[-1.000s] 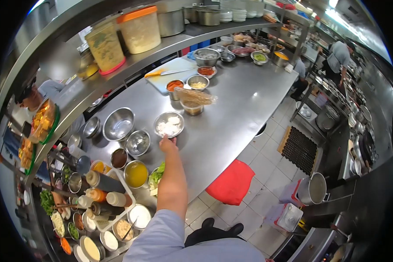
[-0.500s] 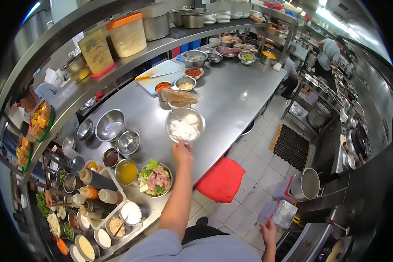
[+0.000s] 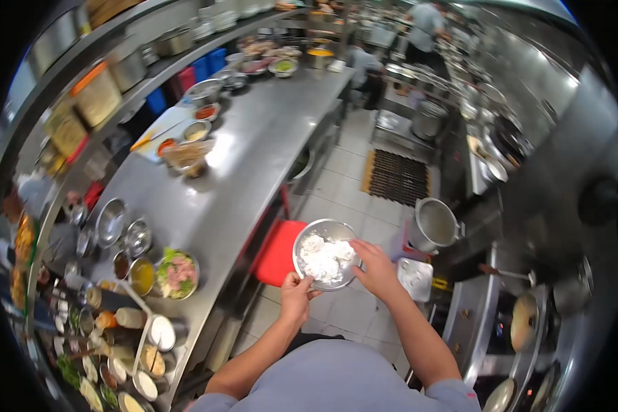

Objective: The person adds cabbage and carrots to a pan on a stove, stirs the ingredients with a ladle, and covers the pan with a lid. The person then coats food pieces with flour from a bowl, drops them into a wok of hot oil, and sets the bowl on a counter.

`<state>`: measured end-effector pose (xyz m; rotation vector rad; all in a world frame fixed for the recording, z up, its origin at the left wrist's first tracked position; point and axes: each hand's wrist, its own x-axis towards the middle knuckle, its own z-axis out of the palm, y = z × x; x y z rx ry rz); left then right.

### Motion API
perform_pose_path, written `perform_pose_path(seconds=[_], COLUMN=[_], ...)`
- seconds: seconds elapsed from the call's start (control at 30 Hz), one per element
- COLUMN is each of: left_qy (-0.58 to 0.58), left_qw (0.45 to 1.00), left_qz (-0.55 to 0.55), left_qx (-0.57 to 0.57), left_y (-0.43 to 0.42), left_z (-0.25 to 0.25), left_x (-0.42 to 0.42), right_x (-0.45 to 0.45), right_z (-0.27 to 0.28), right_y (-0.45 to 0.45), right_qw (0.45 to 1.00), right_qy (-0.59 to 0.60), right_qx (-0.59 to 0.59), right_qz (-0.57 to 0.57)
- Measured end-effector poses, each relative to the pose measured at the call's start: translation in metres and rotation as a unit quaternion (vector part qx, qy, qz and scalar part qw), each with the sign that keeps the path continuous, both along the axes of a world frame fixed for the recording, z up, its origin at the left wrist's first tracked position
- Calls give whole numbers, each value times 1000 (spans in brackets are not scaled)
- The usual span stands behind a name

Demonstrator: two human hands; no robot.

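Both hands meet at one metal bowl [image 3: 331, 228], held off the right side of the desk [image 3: 254, 137], above the floor and partly in front of the red seat [image 3: 275, 254] that stands beside the desk's edge. Left hand [image 3: 296, 296] pinches the bowl's near rim, thumb on top and the other fingers curled below, largely out of sight. Right hand [image 3: 378, 269] is at the bowl's other side, partly open, fingers extended and somewhat apart, with the fingertips reaching over the rim toward the contents; whether they touch what lies inside, or only the rim, I cannot tell.

The bowl is round and shiny, its mouth turned up toward the camera. Inside sit lumpy white pieces [image 3: 324, 259], heavily coated in white powder and crowded together, with more powder loose around them and on the inner wall.

On the desk, near its right edge, a second bowl [image 3: 197, 275] holds green leaves [image 3: 163, 264] topped with pink meat [image 3: 181, 272]. Farther along the desk lies a clear bag [image 3: 189, 155] with something brownish inside. Across the floor from the desk stands a large pot [image 3: 436, 222].
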<state>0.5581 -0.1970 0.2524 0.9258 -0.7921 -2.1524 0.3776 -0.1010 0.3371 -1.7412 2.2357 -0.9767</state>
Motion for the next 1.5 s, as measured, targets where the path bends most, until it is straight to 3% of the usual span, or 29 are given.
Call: perform_pose_path(seconds=[0.23, 0.4, 0.6, 0.83, 0.93, 1.0, 1.07, 1.13, 1.17, 1.3, 1.5], left_qy=[4, -23, -33, -46, -36, -29, -44, -60, -50, -40, -42], left_qw=[991, 966, 904, 793, 745, 710, 666, 642, 623, 564, 529], left_qz=[-134, -257, -425, -607, -666, -703, -745, -764, -780, -825, -847], left_qx=[-28, -18, 10, 2, -2, -2, -10, -27, -15, 1, 29], left_y=[78, 124, 161, 176, 178, 176, 181, 184, 186, 187, 180], left_z=[0, -6, -31, -22, -14, -13, -15, -16, -17, -11, -9], left_x=[-62, -103, -148, -196, -218, -226, -233, -235, -235, -231, -218], right_x=[-36, -36, -34, -12, -4, 3, 18, 32, 42, 67, 73], right_z=[-19, -38, -58, -61, -56, -51, -54, -65, -64, -36, -37], right_y=[94, 167, 237, 270, 274, 276, 283, 283, 280, 265, 247], right_qw=[983, 934, 871, 787, 761, 692, 674, 516, 465, 379, 324], right_qy=[91, 153, 120, 85, 42, -182, -224, -440, -469, -469, -446], right_qx=[21, 81, 171, 185, 122, -61, -91, -447, -529, -631, -591], right_qz=[-160, -314, -445, -582, -635, -696, -698, -584, -533, -487, -588])
